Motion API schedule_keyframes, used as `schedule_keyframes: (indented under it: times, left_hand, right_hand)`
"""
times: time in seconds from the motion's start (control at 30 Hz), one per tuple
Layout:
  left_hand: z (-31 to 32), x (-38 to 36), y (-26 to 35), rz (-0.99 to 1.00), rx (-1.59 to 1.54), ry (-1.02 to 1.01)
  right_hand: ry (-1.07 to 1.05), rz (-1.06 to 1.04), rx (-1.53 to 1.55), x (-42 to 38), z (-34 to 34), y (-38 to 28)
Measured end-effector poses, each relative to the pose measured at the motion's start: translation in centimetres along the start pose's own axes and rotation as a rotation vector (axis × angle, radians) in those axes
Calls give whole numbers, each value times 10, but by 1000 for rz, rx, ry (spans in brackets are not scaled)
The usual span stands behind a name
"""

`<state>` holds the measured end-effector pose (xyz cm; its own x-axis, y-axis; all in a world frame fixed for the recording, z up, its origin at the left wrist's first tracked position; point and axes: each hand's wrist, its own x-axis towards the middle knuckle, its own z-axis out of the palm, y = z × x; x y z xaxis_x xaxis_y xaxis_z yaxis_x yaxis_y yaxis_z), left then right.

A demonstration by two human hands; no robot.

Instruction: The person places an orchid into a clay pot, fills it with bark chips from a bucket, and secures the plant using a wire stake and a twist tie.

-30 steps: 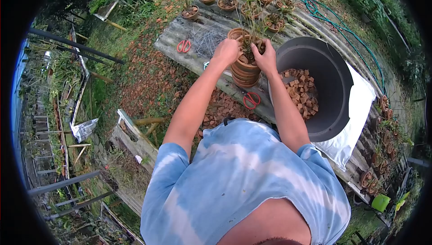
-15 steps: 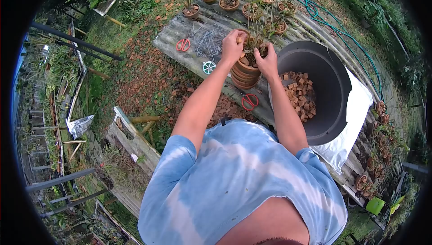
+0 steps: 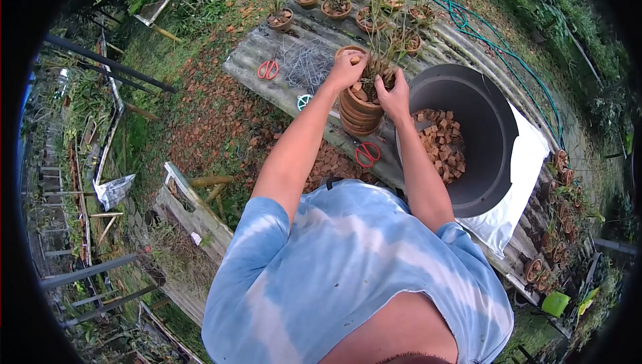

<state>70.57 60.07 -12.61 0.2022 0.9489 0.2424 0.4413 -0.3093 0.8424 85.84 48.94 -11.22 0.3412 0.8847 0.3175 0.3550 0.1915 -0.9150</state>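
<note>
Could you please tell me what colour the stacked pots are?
The stacked pots are terracotta brown; head view.

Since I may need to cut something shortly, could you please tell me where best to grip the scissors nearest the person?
Probably by the red handle loops, coming from the person's body side: the loops lie toward the body, while the narrow end points toward the stacked pots.

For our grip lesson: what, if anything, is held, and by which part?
Left hand: a brown chunk, exact part unclear. Right hand: apparently the plant, near its base.
</note>
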Motion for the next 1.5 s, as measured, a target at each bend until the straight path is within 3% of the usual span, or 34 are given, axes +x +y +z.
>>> schedule_keyframes:
  times: [0.1,0.2,0.3,0.5,0.6,0.7,0.8,1.0,1.3,1.5]
  left_hand:
    - [-8,-1,16,29,312,100]
    - [-18,1,41,-116,134,-23]
    - [-12,-2,38,98,203,79]
    - [-20,-7,36,177,218,-25]
    - [-22,-12,26,186,285,-39]
    - [-16,-15,30,41,171,-9]
    - [-11,-16,31,108,220,61]
    - [-17,-11,27,159,342,-25]
    - [-29,-12,40,218,442,-189]
    - [-32,-19,46,169,364,-170]
  right_hand:
    - [-4,19,-2,-1,0,-2]
    - [-15,40,-2,1,2,2]
    - [-4,19,25,-2,-1,-2]
    - [-1,6,33,-4,-1,0]
    - [-13,-55,78,-4,-2,-3]
    - [-75,-10,64,-2,-6,-3]
    - [-122,-29,168,3,-8,2]
    - [-9,-22,229,-3,-3,-3]
    - [-267,27,-305,19,-15,-20]
    - [-252,78,-253,26,-9,-16]
